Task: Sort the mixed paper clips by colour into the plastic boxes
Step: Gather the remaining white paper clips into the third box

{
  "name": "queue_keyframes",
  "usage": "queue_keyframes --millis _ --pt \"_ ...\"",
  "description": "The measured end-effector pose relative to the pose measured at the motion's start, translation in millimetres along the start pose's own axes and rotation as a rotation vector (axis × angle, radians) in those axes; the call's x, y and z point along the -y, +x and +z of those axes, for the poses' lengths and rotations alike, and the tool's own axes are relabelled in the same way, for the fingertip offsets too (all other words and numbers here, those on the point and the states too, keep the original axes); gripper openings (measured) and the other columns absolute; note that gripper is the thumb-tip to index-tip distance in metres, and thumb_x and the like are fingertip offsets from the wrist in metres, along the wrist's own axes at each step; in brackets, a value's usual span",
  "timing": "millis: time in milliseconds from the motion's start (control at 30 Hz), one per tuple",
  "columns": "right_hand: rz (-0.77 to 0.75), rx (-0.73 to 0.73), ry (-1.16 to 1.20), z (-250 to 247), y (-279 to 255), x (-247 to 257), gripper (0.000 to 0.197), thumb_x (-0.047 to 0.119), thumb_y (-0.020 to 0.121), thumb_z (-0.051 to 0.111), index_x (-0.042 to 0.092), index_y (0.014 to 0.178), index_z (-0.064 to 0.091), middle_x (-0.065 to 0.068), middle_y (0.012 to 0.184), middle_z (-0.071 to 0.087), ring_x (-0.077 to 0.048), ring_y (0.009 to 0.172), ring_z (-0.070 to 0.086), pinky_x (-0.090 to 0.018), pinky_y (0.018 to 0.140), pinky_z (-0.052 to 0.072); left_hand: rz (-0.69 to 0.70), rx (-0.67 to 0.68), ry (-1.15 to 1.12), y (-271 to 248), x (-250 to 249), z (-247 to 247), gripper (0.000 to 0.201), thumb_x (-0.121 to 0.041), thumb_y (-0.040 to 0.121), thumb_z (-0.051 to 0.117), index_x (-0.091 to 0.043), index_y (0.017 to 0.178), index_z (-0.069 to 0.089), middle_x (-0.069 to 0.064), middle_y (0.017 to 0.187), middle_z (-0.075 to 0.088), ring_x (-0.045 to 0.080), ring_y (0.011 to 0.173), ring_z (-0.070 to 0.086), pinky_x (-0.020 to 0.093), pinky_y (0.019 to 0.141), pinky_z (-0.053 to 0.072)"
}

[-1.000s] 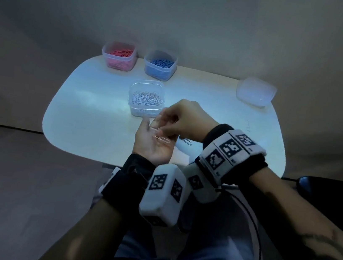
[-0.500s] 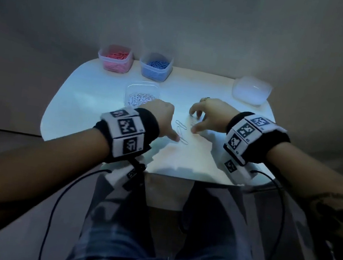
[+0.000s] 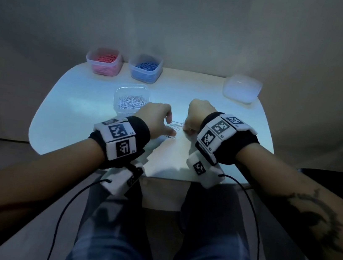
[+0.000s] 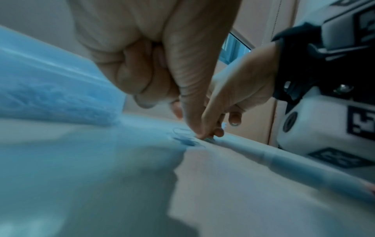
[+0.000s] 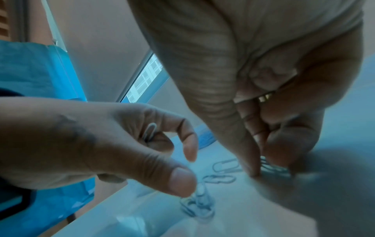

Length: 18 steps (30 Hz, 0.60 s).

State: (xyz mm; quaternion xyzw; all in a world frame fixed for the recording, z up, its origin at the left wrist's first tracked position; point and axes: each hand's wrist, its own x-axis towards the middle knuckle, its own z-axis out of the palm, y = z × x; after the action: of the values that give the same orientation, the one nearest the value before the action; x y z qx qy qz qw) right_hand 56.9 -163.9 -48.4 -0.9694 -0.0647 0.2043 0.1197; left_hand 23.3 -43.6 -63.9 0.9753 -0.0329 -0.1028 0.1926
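Several white paper clips (image 3: 175, 126) lie loose on the white table (image 3: 75, 120) between my hands. My left hand (image 3: 169, 127) hovers over them with fingers curled. In the right wrist view one white clip (image 5: 150, 131) sits tucked in those curled fingers, and the left thumb (image 5: 180, 181) presses on a small heap of clips (image 5: 199, 205). My right hand (image 5: 263, 170) has its thumb and fingertips down on the table, pinching at clips (image 5: 274, 168). The clear box of white clips (image 3: 131, 102) stands just beyond the left hand. Pink box (image 3: 103, 60) and blue box (image 3: 145, 68) stand at the back.
A closed translucent box (image 3: 242, 88) stands at the back right corner. The table's near edge runs just under both wrists, with my legs below it. Walls close in around the table on all sides.
A second ago my right hand picked at clips in the upturned left palm. Both hands then turned down to the table, and they now stand closer together over the loose clips.
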Motion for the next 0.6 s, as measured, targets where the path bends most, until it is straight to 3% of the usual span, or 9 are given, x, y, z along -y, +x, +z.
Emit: queue_keyframes --millis 67,133,233,300,367,467,533,600 --pt "0.008 0.017 0.001 -1 -1 2 0.029 0.005 0.082 0.061 0.008 0.06 0.042 -0.005 0.062 0.046 -0.025 0.069 0.053 -0.023 0.045 0.034 0.092 0.016 0.062 -1 1 -6 0.034 -0.027 0.078 0.073 -0.012 0.105 0.059 -0.009 0.066 0.038 0.017 0.08 0.043 0.025 0.068 0.03" --pt "-0.007 0.002 -0.03 -1 -4 4 0.032 0.006 0.083 0.06 0.008 0.059 0.039 -0.005 0.061 0.043 -0.022 0.06 0.049 -0.023 0.043 0.031 0.186 0.059 0.19 0 -2 -11 0.037 -0.027 0.08 0.072 -0.018 0.114 0.061 -0.007 0.071 0.044 0.019 0.086 0.048 0.025 0.071 0.032" --pt "-0.027 -0.004 -0.041 -3 -6 5 0.025 0.006 0.083 0.06 0.005 0.062 0.046 -0.006 0.063 0.047 -0.022 0.058 0.049 -0.022 0.046 0.034 0.315 0.104 0.431 1 -10 -15 0.034 -0.032 0.084 0.066 -0.027 0.118 0.062 0.001 0.106 0.063 0.023 0.107 0.054 0.025 0.071 0.033" --pt "-0.034 0.007 0.029 -7 -4 1 0.007 0.005 0.081 0.059 0.0 0.08 0.062 -0.011 0.076 0.061 -0.025 0.071 0.056 -0.026 0.057 0.045 0.36 0.131 0.534 2 -13 -15 0.032 -0.033 0.086 0.063 -0.029 0.118 0.063 0.002 0.113 0.064 0.023 0.107 0.056 0.026 0.068 0.033" --pt "-0.013 -0.005 0.14 -12 -1 -9 0.016 0.004 0.08 0.057 -0.004 0.091 0.066 -0.016 0.088 0.067 -0.025 0.077 0.059 -0.035 0.072 0.054 0.381 0.146 0.584 1 -14 -15 0.026 -0.03 0.089 0.06 -0.027 0.114 0.066 0.004 0.111 0.064 0.025 0.103 0.058 0.026 0.067 0.035" --pt "0.013 -0.029 0.271 -15 -3 -24 0.007 0.003 0.08 0.059 0.001 0.078 0.065 -0.015 0.078 0.066 -0.024 0.075 0.061 -0.04 0.081 0.055 0.404 0.152 0.645 -1 -17 -12 0.021 -0.023 0.092 0.055 -0.021 0.108 0.068 0.006 0.107 0.064 0.028 0.099 0.059 0.026 0.067 0.037" --pt "0.024 -0.032 0.32 -13 -5 -34 0.011 0.004 0.081 0.059 0.004 0.07 0.063 -0.01 0.07 0.066 -0.022 0.074 0.063 -0.036 0.077 0.056 0.386 0.157 0.654 -1 -17 -11 0.021 -0.023 0.093 0.051 -0.019 0.108 0.066 0.007 0.107 0.063 0.029 0.099 0.058 0.026 0.066 0.035" --pt "0.03 -0.036 0.391 -11 -12 -42 0.017 0.003 0.081 0.058 0.007 0.065 0.058 -0.006 0.063 0.062 -0.021 0.07 0.063 -0.029 0.065 0.054 0.375 0.157 0.671 -2 -15 -10 0.024 -0.025 0.096 0.046 -0.016 0.109 0.063 0.009 0.108 0.063 0.03 0.099 0.058 0.027 0.066 0.035"
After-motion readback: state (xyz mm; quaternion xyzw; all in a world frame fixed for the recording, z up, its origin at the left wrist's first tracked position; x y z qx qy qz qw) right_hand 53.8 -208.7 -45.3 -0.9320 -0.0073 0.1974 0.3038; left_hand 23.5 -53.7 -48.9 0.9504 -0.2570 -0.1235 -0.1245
